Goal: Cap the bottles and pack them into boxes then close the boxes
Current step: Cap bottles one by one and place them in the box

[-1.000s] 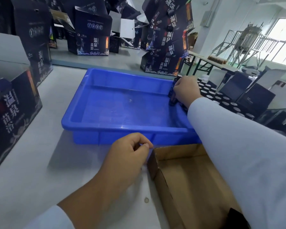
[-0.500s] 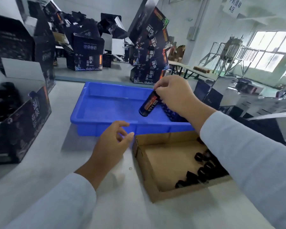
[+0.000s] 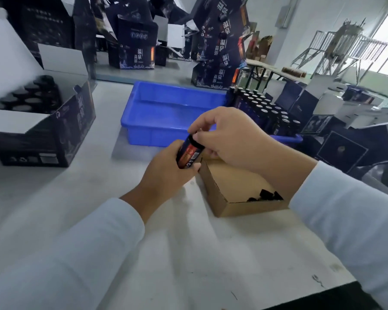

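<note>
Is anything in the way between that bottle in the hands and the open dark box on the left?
Nothing visible. The bottle is held by the left hand, the right hand at its cap. Only bare table lies between it and the open box.

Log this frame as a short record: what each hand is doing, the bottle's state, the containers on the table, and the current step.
left hand: left hand grips the body of the bottle
right hand: right hand pinches the black cap at the bottle's top
bottle: tilted, held above the table beside the cardboard box
cardboard box: open, a few loose black caps inside
blue tray: uncapped bottles stand at its right end
packing box: open, at left, holds capped bottles
step: capping; whether the cap is tight cannot be told
</note>
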